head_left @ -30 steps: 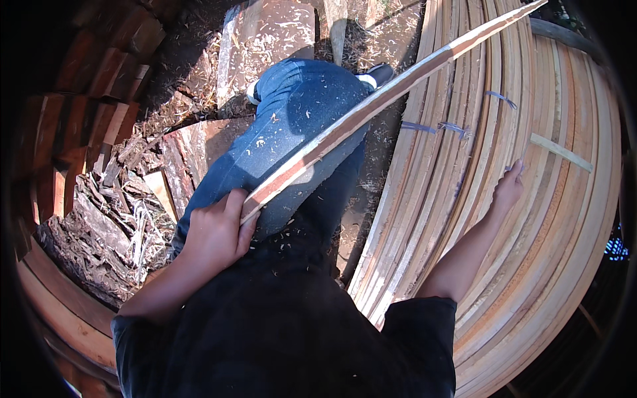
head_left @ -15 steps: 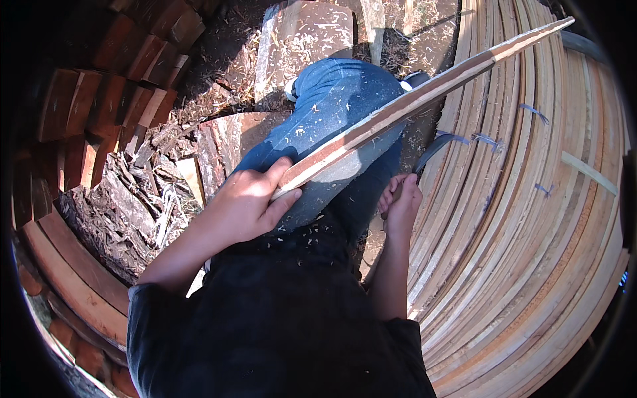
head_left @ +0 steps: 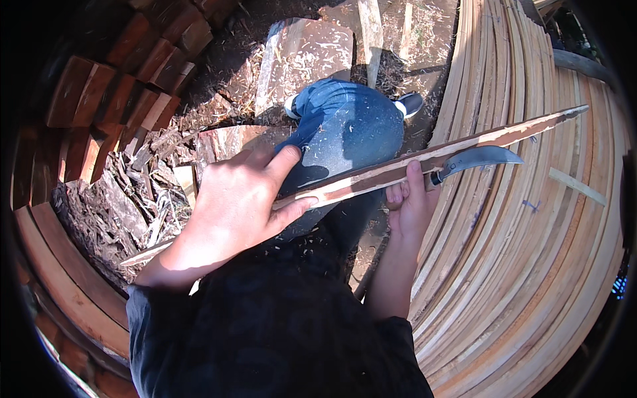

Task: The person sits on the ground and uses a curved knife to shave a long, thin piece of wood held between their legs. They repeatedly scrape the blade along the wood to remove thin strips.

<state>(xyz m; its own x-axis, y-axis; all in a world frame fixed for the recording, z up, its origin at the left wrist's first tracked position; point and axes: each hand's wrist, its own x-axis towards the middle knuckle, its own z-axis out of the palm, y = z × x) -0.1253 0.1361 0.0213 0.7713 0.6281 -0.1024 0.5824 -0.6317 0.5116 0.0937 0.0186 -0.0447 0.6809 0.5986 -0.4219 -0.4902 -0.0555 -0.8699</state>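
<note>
A long, thin strip of wood [head_left: 371, 180], with a brown face and pale edges, lies slantwise across my lap, its pointed far end to the upper right. Fingers and thumb of my left hand [head_left: 232, 199] close round it near my body; its near end pokes out past my left forearm. My right hand [head_left: 410, 202] grips a curved knife [head_left: 481, 158] whose dark handle is mostly hidden in the fist. The hooked blade lies just below the strip, pointing right. My right thumb presses up against the strip's underside.
A big stack of long pale wood strips [head_left: 484, 265] fills the right side. Cut wooden blocks [head_left: 93, 99] are piled at the left, beside bark and scraps [head_left: 113, 205]. Shavings cover the ground and a flat board [head_left: 312, 56] ahead of my knee [head_left: 352, 119].
The strip's far end has swung down and its near end now shows behind my left forearm. My right hand has risen to the strip, bringing the knife blade from below it into plain view.
</note>
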